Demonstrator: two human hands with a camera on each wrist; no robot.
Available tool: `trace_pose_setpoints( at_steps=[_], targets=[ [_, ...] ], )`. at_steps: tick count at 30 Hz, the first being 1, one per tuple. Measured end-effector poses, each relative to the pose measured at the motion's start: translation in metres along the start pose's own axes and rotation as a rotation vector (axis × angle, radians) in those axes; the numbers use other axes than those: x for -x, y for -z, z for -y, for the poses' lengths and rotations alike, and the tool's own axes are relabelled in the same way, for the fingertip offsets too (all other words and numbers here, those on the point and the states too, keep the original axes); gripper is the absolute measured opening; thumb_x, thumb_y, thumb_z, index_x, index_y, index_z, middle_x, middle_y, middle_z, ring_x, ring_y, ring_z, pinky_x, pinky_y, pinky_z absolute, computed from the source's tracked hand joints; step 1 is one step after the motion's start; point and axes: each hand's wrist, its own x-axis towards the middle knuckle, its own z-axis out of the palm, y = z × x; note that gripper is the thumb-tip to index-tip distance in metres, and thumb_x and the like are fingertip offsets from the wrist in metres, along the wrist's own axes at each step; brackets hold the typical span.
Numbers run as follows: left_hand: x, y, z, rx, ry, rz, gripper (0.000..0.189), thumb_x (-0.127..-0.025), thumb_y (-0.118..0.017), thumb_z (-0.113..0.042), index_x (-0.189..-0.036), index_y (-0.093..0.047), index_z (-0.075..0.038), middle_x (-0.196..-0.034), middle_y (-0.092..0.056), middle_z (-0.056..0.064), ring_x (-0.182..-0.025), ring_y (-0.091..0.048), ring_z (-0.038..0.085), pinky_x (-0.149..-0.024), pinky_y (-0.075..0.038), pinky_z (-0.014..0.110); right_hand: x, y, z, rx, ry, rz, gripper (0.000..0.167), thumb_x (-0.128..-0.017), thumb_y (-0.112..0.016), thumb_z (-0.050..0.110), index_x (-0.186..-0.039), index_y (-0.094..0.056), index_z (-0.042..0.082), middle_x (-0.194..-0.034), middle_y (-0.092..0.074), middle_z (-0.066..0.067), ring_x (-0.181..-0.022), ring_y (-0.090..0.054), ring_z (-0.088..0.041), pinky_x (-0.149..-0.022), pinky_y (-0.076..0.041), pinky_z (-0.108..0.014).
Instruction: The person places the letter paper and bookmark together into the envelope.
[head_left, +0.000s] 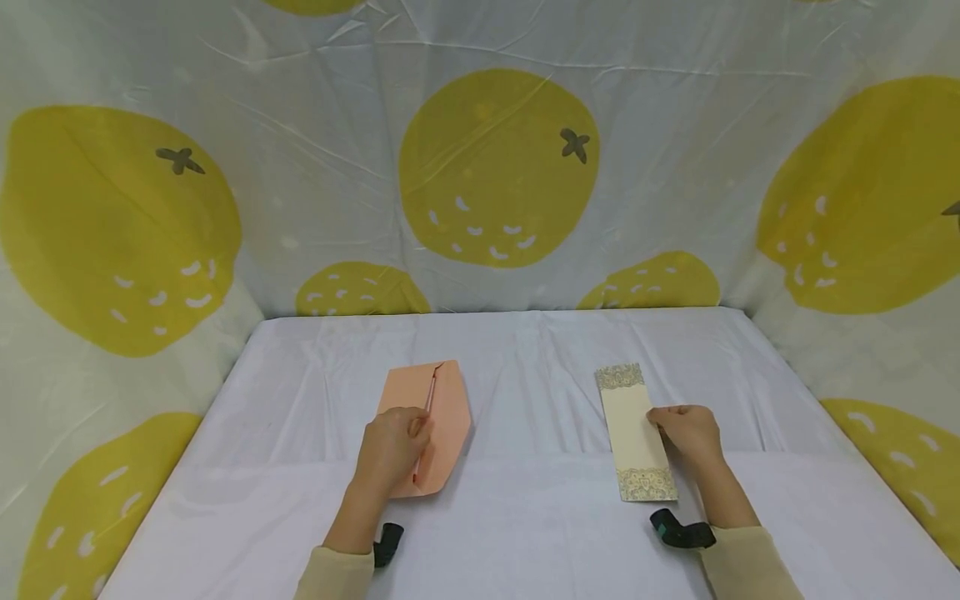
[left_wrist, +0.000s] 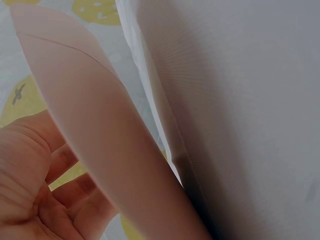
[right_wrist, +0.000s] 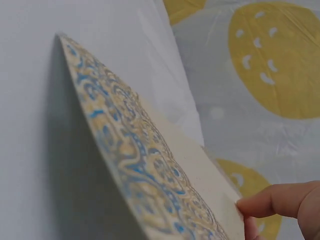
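My left hand [head_left: 395, 446] pinches a peach-coloured envelope [head_left: 450, 425] near its opening, with the pointed flap spread toward the right. In the left wrist view the envelope [left_wrist: 105, 125] stands tilted, and the left hand [left_wrist: 35, 185] is behind its edge with curled fingers. On the right, a cream card [head_left: 630, 425] with patterned bands at both ends is held at its right edge between the thumb and finger of my right hand [head_left: 688, 429]. Blue and gold scrollwork shows on the card [right_wrist: 132, 145] in the right wrist view, beside the right hand [right_wrist: 280, 202].
A white cloth [head_left: 540, 517] covers the table. Behind and at the sides hangs a white curtain [head_left: 315, 192] printed with large yellow fruit. Black curved wrist-camera mounts [head_left: 682, 532] sit by both wrists. The envelope and card are well apart.
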Motion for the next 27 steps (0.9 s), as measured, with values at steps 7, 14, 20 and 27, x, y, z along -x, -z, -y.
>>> trace_pose_setpoints(
  at_steps=[7, 14, 20, 27],
  targets=[
    [0.001, 0.001, 0.0, 0.003, 0.004, 0.002, 0.016, -0.086, -0.071, -0.011, -0.098, -0.076, -0.002, -0.097, -0.072, 0.015, -0.091, -0.068, 0.032, -0.074, -0.054, 0.045, 0.002, 0.001, 0.006, -0.094, -0.01, 0.047, 0.05, -0.09, -0.06, 0.022, -0.117, -0.057, -0.019, -0.076, -0.067, -0.002, -0.065, -0.061, -0.008, -0.061, -0.05, -0.026],
    [0.001, 0.001, 0.0, -0.002, -0.002, 0.005, 0.016, -0.087, -0.071, -0.011, -0.098, -0.076, -0.001, -0.096, -0.072, 0.015, -0.091, -0.068, 0.032, -0.076, -0.054, 0.046, 0.006, -0.003, 0.011, -0.207, 0.008, 0.07, 0.046, -0.089, -0.062, 0.015, -0.117, -0.056, -0.021, -0.075, -0.065, -0.001, -0.063, -0.062, -0.006, -0.06, -0.054, -0.023],
    [0.0, 0.0, 0.001, -0.006, -0.016, -0.001, 0.015, -0.086, -0.071, -0.011, -0.097, -0.076, -0.001, -0.094, -0.072, 0.014, -0.089, -0.068, 0.032, -0.074, -0.054, 0.045, 0.008, -0.011, 0.014, -0.324, -0.008, 0.13, 0.048, -0.089, -0.065, 0.009, -0.122, -0.051, -0.022, -0.075, -0.066, 0.002, -0.066, -0.063, -0.004, -0.064, -0.054, -0.022],
    [-0.001, 0.0, 0.001, -0.009, -0.015, -0.002, 0.015, -0.086, -0.071, -0.011, -0.097, -0.076, -0.001, -0.094, -0.072, 0.014, -0.086, -0.068, 0.03, -0.072, -0.054, 0.045, 0.011, -0.026, 0.022, -0.393, -0.014, 0.172, 0.046, -0.088, -0.068, 0.007, -0.123, -0.053, -0.02, -0.077, -0.067, 0.003, -0.067, -0.063, -0.005, -0.064, -0.054, -0.021]
  ],
)
